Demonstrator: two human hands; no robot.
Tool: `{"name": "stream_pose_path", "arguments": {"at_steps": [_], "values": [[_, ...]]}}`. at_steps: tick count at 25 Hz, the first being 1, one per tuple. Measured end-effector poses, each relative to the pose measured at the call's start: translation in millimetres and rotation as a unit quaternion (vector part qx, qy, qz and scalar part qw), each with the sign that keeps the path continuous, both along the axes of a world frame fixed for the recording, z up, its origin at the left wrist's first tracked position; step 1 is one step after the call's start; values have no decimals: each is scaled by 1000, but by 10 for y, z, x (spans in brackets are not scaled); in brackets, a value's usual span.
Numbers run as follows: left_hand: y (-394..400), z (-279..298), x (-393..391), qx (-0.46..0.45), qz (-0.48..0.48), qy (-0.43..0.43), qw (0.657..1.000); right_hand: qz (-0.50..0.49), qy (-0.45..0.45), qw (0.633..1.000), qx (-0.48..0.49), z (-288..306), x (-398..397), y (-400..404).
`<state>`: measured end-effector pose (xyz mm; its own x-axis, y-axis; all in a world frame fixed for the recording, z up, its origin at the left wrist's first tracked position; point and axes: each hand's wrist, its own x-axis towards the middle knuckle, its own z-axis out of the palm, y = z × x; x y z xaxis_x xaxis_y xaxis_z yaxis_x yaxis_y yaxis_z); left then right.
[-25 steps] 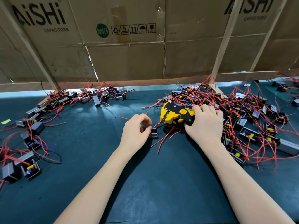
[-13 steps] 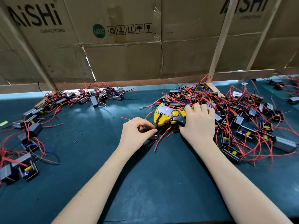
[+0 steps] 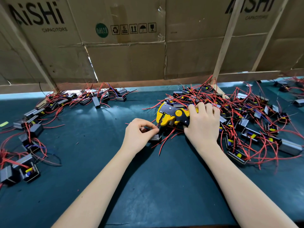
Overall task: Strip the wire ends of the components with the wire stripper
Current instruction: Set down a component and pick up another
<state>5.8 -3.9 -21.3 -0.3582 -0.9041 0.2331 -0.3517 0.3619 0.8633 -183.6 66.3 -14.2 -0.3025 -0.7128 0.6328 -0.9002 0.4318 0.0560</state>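
Dark green desk (image 3: 148, 186), mid-back | your left hand (image 3: 139, 134) pinches grey boxed component (image 3: 155, 137) | right hand (image 3: 203, 124) grips yellow-black wire stripper (image 3: 171, 115) | stripper head now over wire; squeeze next.

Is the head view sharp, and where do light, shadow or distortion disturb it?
Head view: both hands, left hand and right hand, and the wire stripper are sharp; bright light enters under the cardboard wall; the arms cast dark shadows on the green mat; the wide lens bends the wooden struts near the edges.
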Motion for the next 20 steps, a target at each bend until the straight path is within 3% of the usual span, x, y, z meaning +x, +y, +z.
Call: {"name": "stream_pose_path", "arguments": {"at_steps": [13,20], "values": [[17,28,-14,95,-16,76,992,4,-29,999,23,-23,-33,-7],[23,16,-31,78,-19,55,995,18,-51,997,47,-12,-15,-20]]}}
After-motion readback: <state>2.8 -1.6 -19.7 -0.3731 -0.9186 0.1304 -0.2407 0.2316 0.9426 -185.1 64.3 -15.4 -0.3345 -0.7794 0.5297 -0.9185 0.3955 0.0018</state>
